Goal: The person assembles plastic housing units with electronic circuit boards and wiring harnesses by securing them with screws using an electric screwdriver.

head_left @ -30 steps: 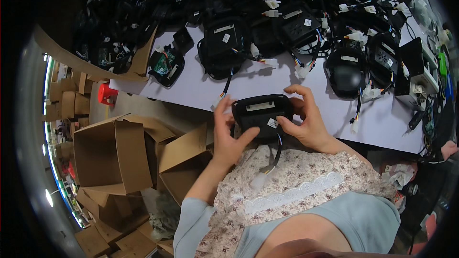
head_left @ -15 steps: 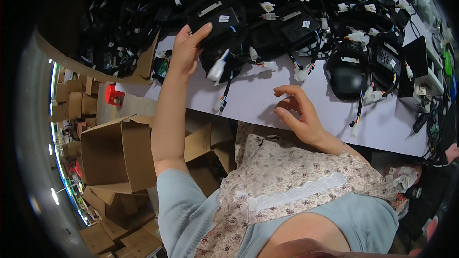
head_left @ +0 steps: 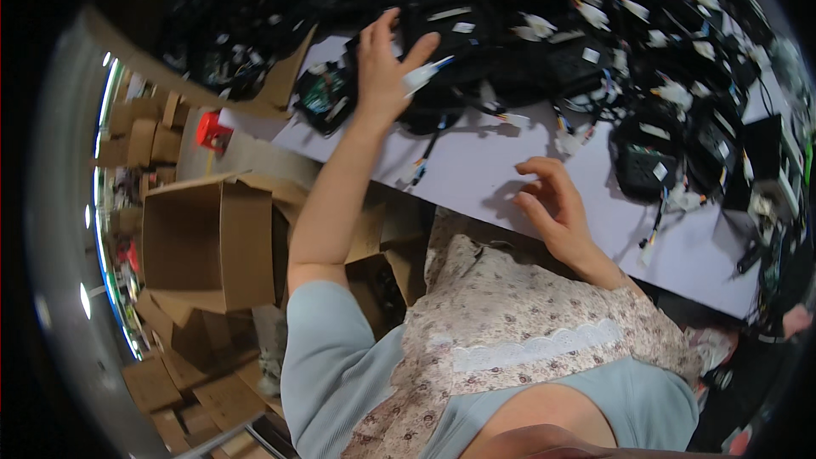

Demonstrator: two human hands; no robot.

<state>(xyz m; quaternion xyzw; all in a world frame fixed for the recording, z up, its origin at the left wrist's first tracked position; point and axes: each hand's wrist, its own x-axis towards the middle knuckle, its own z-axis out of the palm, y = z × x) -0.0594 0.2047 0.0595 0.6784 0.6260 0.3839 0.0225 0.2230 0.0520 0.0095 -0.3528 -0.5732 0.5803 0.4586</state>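
Under my left hand (head_left: 384, 68) the black module (head_left: 450, 59) is matt plastic with a glossy white paper label. Below my right hand's (head_left: 557, 212) curled fingers the tabletop (head_left: 476, 161) looks smooth, matt white. The open box (head_left: 200, 242) is rough brown cardboard.

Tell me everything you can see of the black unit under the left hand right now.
The black unit is a dark, plastic-looking box lying on the white table, at the near edge of a heap of similar black units and cables. Pale labels sit on its top and a white connector sticks out beside the fingers. Thin wires trail from it toward the table's front edge. The left hand lies over its left side, fingers spread. The right hand is apart from it, hovering above bare table, holding nothing.
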